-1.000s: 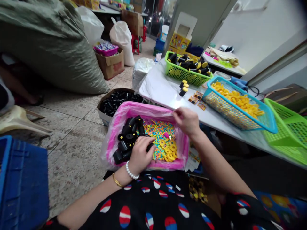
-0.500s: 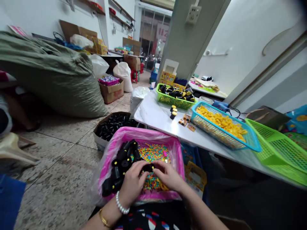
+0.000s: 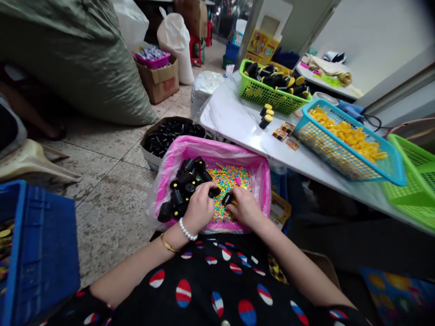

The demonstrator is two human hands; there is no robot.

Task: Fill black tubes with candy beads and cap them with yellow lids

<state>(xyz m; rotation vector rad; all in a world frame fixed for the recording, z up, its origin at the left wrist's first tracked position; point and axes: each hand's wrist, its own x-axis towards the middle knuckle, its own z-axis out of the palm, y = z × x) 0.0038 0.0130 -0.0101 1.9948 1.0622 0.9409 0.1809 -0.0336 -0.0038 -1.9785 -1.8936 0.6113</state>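
Note:
A pink basket [image 3: 220, 146] lined with clear plastic sits before my lap. Small multicoloured beads [image 3: 234, 174] cover its right part, with a pink scoop-like piece [image 3: 238, 181] among them. Black plastic canisters [image 3: 177, 195], some with a yellow spot on the end, are heaped on its left. My left hand [image 3: 201, 206] is closed by the heap, its fingertips on a black canister [image 3: 214, 192]. Over the beads, my right hand [image 3: 247, 207] pinches a small black canister [image 3: 227, 198], held tilted. The fingers partly cover both pieces.
A carton of black canisters [image 3: 170, 134] stands beyond the basket. On the white table [image 3: 231, 106] are a green basket [image 3: 272, 97] of yellow-capped canisters, a blue basket [image 3: 350, 158] of yellow parts and several upright canisters [image 3: 266, 120]. A blue crate [image 3: 47, 244] stands at the left.
My hands, close together around one black canister before, are now apart, each with a black piece at its fingers. The view has tilted down, showing more of my lap and the blue crate.

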